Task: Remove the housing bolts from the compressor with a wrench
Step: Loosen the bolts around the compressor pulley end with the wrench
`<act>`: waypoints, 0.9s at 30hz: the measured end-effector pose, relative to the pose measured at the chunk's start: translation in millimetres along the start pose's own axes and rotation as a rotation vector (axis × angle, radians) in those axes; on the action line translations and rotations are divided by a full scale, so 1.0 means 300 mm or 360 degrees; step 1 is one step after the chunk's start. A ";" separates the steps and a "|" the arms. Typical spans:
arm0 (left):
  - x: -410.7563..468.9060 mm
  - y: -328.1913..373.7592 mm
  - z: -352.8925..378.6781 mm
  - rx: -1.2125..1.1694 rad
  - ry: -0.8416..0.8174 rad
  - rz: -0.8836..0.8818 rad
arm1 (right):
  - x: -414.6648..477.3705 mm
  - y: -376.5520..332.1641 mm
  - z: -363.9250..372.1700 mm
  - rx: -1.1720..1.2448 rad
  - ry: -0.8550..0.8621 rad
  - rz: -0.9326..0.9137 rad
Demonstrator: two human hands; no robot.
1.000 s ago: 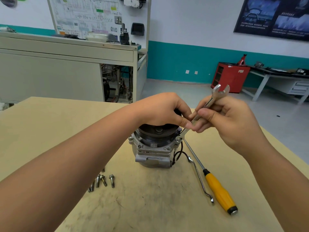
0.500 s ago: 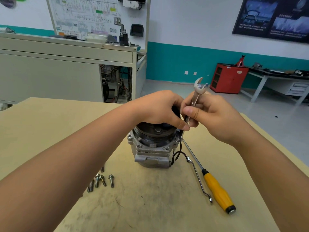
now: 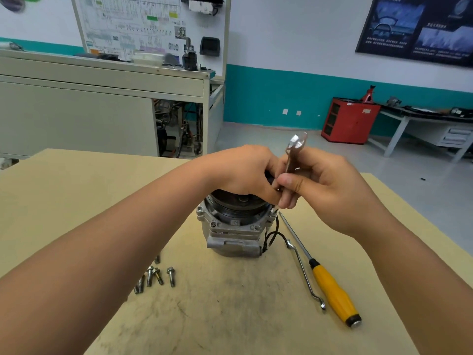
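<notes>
A grey metal compressor [image 3: 234, 230] stands upright in the middle of the tan table [image 3: 76, 201], black pulley on top. My left hand [image 3: 245, 172] curls over the pulley's top and grips it. My right hand [image 3: 330, 190] holds a small open-end wrench [image 3: 294, 149] nearly upright, its free jaw pointing up and its lower end down at the compressor's right rim, hidden by my fingers. Several removed bolts [image 3: 156, 276] lie on the table to the front left of the compressor.
A yellow-handled screwdriver [image 3: 332, 290] and a bent metal rod [image 3: 304, 272] lie to the right of the compressor. A black wire [image 3: 275, 237] loops off its right side. Beyond the table stand a grey training bench [image 3: 102, 98] and a red cabinet [image 3: 349, 120].
The wrench has swung from leaning right to nearly upright, and my right hand has moved left toward my left hand. My left hand stays on the pulley.
</notes>
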State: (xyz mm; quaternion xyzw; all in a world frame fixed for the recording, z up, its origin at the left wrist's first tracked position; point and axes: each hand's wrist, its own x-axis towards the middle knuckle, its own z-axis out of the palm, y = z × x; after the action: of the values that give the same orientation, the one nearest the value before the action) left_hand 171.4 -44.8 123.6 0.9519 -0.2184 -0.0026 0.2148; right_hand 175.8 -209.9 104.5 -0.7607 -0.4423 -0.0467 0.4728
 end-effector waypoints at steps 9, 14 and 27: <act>0.011 -0.004 -0.010 -0.0002 -0.0108 0.0124 | -0.084 0.042 -0.007 0.0147 0.0245 -0.0011; 0.008 -0.021 -0.020 -0.0078 0.0004 0.0077 | -0.059 0.067 -0.025 0.0242 0.0304 0.0073; -0.001 -0.037 0.001 -0.0295 0.0459 0.0144 | 0.039 0.036 -0.030 0.0362 0.0226 0.0217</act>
State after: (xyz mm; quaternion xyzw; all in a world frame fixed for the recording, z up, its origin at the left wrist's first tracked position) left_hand 175.6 -35.8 118.8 0.9078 -0.2267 0.1233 0.3306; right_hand 193.7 -211.2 107.8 -0.7252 -0.3576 -0.0177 0.5880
